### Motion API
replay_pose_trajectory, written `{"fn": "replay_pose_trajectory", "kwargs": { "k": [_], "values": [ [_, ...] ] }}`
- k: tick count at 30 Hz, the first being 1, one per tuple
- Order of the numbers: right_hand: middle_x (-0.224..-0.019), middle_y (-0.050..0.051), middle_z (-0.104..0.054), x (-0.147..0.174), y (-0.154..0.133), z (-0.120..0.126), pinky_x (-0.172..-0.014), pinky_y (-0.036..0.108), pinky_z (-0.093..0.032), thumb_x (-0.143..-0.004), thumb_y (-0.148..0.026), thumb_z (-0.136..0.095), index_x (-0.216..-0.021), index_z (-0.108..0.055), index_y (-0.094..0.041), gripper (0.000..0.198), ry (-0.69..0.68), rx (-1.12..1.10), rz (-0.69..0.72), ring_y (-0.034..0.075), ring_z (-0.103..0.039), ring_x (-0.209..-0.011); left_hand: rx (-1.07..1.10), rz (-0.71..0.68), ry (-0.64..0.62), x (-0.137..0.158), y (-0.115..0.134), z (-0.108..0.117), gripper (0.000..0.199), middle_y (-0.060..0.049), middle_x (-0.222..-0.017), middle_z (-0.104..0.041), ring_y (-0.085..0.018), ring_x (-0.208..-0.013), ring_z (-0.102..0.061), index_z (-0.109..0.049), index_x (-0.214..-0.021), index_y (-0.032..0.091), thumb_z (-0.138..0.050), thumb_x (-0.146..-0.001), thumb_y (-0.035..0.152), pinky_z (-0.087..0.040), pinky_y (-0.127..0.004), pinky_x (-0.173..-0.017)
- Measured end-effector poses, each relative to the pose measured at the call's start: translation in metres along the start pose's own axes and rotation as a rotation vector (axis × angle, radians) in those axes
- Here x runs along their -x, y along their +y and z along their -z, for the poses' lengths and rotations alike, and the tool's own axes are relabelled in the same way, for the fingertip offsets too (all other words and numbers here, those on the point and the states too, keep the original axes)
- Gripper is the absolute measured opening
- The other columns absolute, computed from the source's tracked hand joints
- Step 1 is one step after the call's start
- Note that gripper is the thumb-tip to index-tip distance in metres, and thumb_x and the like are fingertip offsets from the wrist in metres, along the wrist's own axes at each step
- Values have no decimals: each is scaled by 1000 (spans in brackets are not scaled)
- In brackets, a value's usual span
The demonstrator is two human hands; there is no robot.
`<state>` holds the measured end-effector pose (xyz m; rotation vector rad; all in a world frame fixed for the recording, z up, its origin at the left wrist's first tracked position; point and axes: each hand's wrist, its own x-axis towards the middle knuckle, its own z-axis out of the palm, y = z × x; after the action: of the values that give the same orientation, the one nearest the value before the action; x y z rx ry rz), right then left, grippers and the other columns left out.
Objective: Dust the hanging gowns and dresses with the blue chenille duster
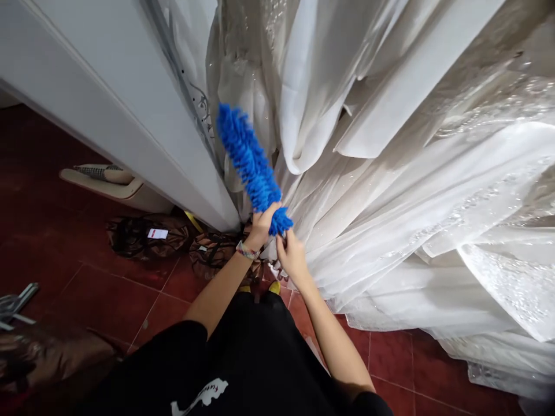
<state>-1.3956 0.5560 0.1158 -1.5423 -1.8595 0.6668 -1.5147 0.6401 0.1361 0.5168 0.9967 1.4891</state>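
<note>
A fluffy blue duster [249, 159] points up and to the left in front of me, its tip near the edge of a white panel. My left hand [261, 226], with a band on its wrist, is closed around the lower part of the blue fibres. Just below and to the right, my right hand [292, 257] grips the duster's lower end; the handle itself is mostly hidden by the fingers. White gowns [329, 214] with sheer and beaded layers hang right beside the duster and my right hand.
A tall white panel [143, 110] rises at the left. A cream bin-like container [117, 188] and brown bundles [150, 236] with white labels sit on the red tiled floor [117, 300]. Metal bars [19, 303] lie at the far left. Gown hems reach near the floor at right.
</note>
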Motion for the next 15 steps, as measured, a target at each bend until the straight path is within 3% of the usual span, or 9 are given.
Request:
{"fn": "replay_pose_trajectory", "kwargs": {
  "k": [4,7,10,15],
  "values": [
    [-97,8,-72,-68,-46,34,-85,39,-62,-114,-37,-44,-132,-60,-20,29,191,-13,214,24,-71,-87,33,-183,-177,-42,77,-47,28,-4,-105,-74,-24,-111,-76,-71,-99,18,-89,-89,38,-60,-41,-105],
    [-110,12,-73,-117,-66,39,-91,43,-62,-117,-36,-39,-139,-56,-20,33,228,107,219,28,-74,-99,35,-240,-184,-84,109,-72,22,-3,-104,-73,-25,-114,-76,-71,-100,15,-85,-93,30,-59,-42,-107],
    [-121,19,-73,-150,-67,24,-92,46,-61,-117,-32,-34,-148,-51,-15,39,139,316,41,33,-75,-105,25,-145,-79,-125,103,-81,16,-2,-95,-73,-22,-109,-76,-67,-92,15,-81,-95,23,-58,-40,-106],
    [-126,25,-75,-154,-40,-11,-94,45,-60,-118,-31,-29,-155,-43,-10,45,-41,441,-153,35,-77,-107,12,-9,14,-159,47,-59,18,3,-81,-73,-15,-90,-70,-66,-89,20,-85,-87,19,-55,-35,-101]
  ]
}}
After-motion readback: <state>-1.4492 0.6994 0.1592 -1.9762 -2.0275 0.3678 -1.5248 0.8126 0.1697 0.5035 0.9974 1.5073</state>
